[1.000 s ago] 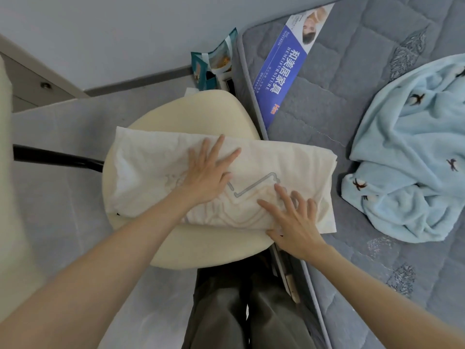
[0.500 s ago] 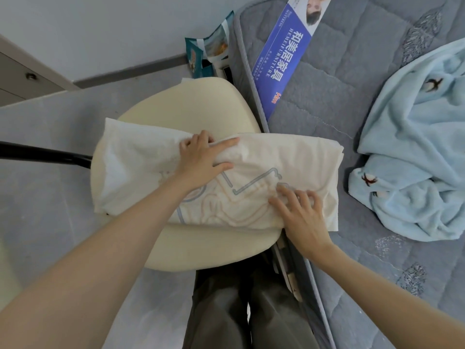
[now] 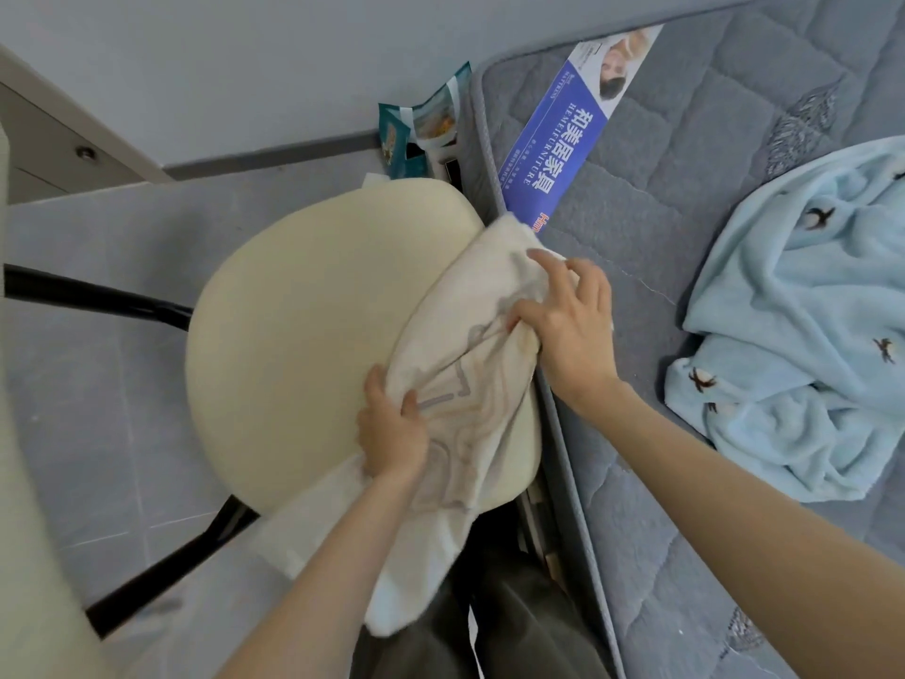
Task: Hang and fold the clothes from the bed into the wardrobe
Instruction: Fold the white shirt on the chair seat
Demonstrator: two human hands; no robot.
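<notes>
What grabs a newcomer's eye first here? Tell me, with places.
The left grip and right grip bunch a cream printed shirt over the round cream chair seat, centre frame. On the right, a light blue fleece lies crumpled on the grey mattress.

A cream chair (image 3: pixel 318 311) stands on grey floor tiles (image 3: pixel 98 360) beside a quilted grey mattress (image 3: pixel 636 213).

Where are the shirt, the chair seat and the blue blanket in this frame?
shirt (image 3: pixel 470 379): head view, on its printed middle part.
chair seat (image 3: pixel 303 345): head view, on the bare middle of the cushion.
blue blanket (image 3: pixel 808 311): head view, on its crumpled middle.
</notes>
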